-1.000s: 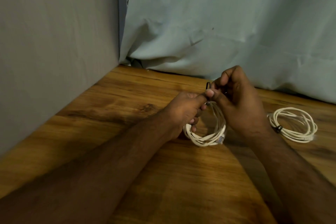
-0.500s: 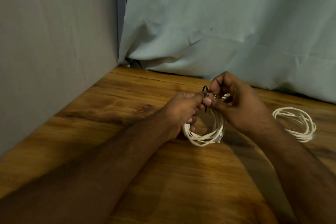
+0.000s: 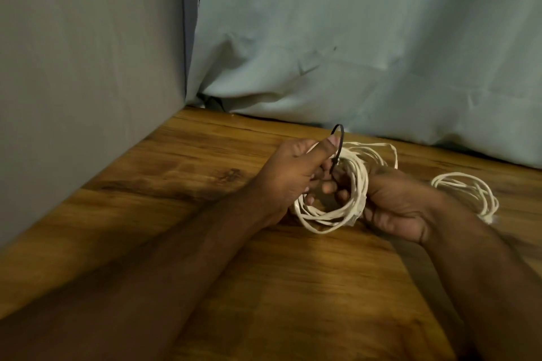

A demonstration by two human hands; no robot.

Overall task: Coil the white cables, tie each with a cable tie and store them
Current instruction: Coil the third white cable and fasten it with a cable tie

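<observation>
The table (image 3: 181, 184) under both hands is wood with a warm brown stain, dark streaky grain and a low satin sheen. The white cable coil (image 3: 331, 214) held between the hands looks like smooth, faintly glossy plastic-sheathed cord. A thin black cable tie (image 3: 339, 141) rising by the left hand's thumb looks like smooth plastic. A second white coil (image 3: 469, 190) just beyond the right hand has the same smooth sheathing. Behind the hands hangs a pale blue-grey cloth (image 3: 366, 38), matt and creased. To the left of the hands stands a grey cloth panel (image 3: 88, 67), matt and nearly smooth.
</observation>
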